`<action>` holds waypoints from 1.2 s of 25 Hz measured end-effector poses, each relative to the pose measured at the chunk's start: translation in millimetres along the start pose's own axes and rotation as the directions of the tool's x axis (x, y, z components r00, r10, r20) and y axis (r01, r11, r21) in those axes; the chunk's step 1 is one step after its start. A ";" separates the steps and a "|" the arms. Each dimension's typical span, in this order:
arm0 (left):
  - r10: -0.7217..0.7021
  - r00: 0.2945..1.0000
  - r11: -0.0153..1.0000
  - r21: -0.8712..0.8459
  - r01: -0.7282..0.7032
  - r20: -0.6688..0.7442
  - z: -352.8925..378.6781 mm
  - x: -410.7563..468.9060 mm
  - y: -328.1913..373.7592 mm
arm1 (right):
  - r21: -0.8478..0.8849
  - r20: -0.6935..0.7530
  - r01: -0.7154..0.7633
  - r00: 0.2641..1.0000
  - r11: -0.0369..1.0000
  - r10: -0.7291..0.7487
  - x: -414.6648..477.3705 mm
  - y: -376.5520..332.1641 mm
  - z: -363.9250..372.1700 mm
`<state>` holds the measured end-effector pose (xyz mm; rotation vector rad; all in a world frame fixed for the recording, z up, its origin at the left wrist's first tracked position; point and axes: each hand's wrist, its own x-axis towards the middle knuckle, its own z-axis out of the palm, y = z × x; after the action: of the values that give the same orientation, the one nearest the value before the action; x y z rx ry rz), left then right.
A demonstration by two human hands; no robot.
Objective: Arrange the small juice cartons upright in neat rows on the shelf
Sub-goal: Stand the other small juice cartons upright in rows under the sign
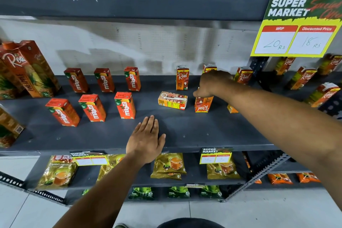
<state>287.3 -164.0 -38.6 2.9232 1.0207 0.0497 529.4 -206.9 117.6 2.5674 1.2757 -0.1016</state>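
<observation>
Several small red Maaza cartons [125,105] stand upright in two rows on the left of the grey shelf [185,135]. Right of them, small orange Real cartons [182,78] stand upright at the back. One Real carton [172,100] lies flat on its side. My right hand [211,83] is shut on the top of another Real carton [203,104], which stands upside down. A further small carton [231,109] is mostly hidden behind my right forearm. My left hand [146,140] rests flat and open on the shelf's front, holding nothing.
Tall Real pineapple cartons [27,68] stand at the far left. A yellow price sign [299,26] hangs at upper right, with more Real cartons [303,77] behind it. Tea packets [170,164] lie on the shelf below. Bottles stand on the shelf above.
</observation>
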 end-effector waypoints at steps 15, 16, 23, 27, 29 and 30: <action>0.021 1.000 1.000 -0.010 -0.022 -0.013 0.7 -0.1 -1.4 | -0.558 0.052 0.483 0.832 0.675 -0.552 -0.8 -17.2 12.0; 0.021 1.000 1.000 -0.017 -0.021 -0.018 0.7 -0.4 -1.5 | -0.655 0.055 0.463 0.818 0.598 -0.573 -5.0 -21.9 20.3; 0.023 0.999 0.999 -0.026 -0.024 -0.033 0.6 -0.8 -1.5 | -0.087 -0.085 0.308 0.945 0.947 -0.315 -4.7 7.7 11.6; 0.018 0.999 1.000 -0.016 -0.018 -0.033 0.2 -0.1 -0.3 | 0.597 -0.098 0.096 0.994 0.797 -0.047 7.1 35.8 27.2; 0.012 1.000 1.000 -0.016 -0.012 -0.021 -0.7 0.0 0.0 | 0.644 -0.022 0.025 1.000 0.765 -0.015 8.9 36.8 42.5; 0.004 1.000 1.000 -0.017 -0.004 -0.020 -0.8 0.2 0.0 | 0.638 0.003 -0.002 1.000 0.770 0.000 9.3 36.7 49.9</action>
<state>287.5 -163.8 -37.8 2.9156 1.0120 0.0873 566.9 -234.4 75.8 3.1167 1.4231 -0.6506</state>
